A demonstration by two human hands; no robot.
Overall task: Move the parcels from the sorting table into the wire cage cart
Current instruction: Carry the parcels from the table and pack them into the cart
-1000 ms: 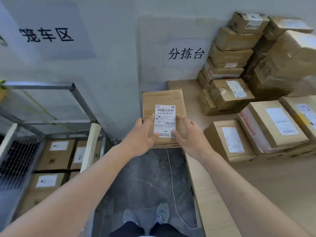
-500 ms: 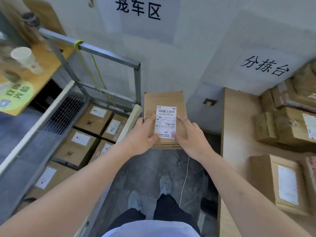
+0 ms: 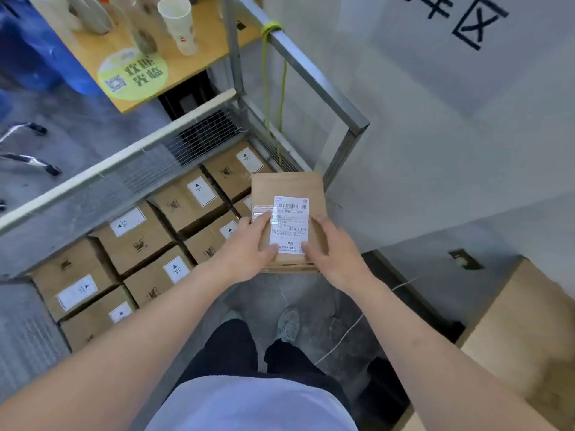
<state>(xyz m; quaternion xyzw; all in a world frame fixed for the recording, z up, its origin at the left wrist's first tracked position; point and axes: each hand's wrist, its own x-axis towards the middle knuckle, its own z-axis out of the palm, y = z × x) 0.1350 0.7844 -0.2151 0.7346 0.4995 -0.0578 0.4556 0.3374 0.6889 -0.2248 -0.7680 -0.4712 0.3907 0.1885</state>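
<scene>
A flat brown cardboard parcel (image 3: 287,219) with a white printed shipping label (image 3: 289,225) on its top face is held level between both hands. The left hand (image 3: 245,251) grasps its near left edge, thumb pressed on the top beside the label; the right hand (image 3: 334,250) grasps the near right edge, thumb likewise on top. The parcel is in the air over the near right corner of the grey metal wire cage cart (image 3: 311,79), its far end close to the cart's corner post and its left part above the boxes inside. In the cart, a layer of brown cardboard boxes (image 3: 137,241) with small white labels lies packed side by side. Beyond the cart stands a wooden shelf (image 3: 199,60) carrying a white paper cup (image 3: 180,26). To the right of the cart, a corner of the pale wooden sorting table (image 3: 525,334) shows.
</scene>
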